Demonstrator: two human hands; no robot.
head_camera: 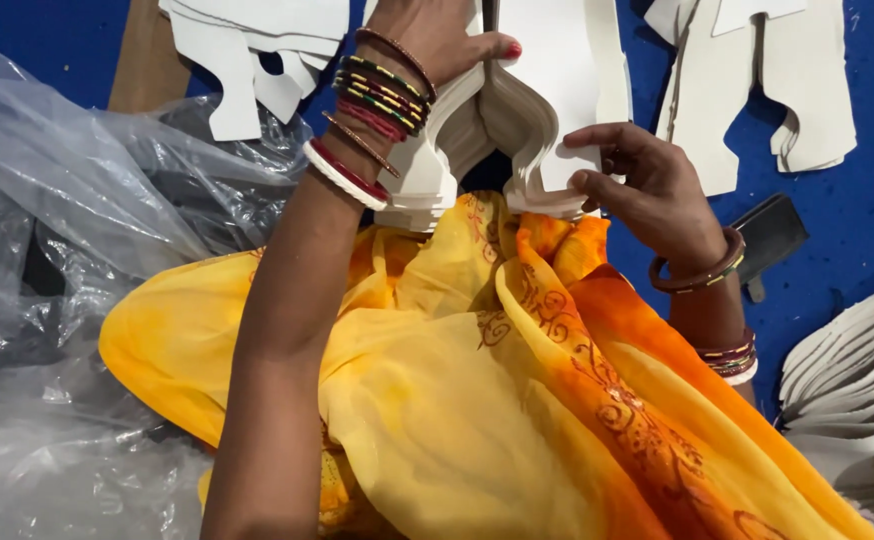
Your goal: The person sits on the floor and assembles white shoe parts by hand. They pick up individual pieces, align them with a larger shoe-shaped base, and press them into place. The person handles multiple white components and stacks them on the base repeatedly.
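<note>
My left hand grips the top of a stack of white cut card shapes held upright above my lap. Several coloured bangles ring that wrist. My right hand pinches the lower right edge of the same stack, fingers curled on the card layers. The stack's bottom edge rests on the yellow and orange cloth draped over my lap.
Crumpled clear plastic sheeting lies at the left. More white card cutouts lie on the blue surface at the top left and top right, with another stack at the right edge. A small dark object sits near my right wrist.
</note>
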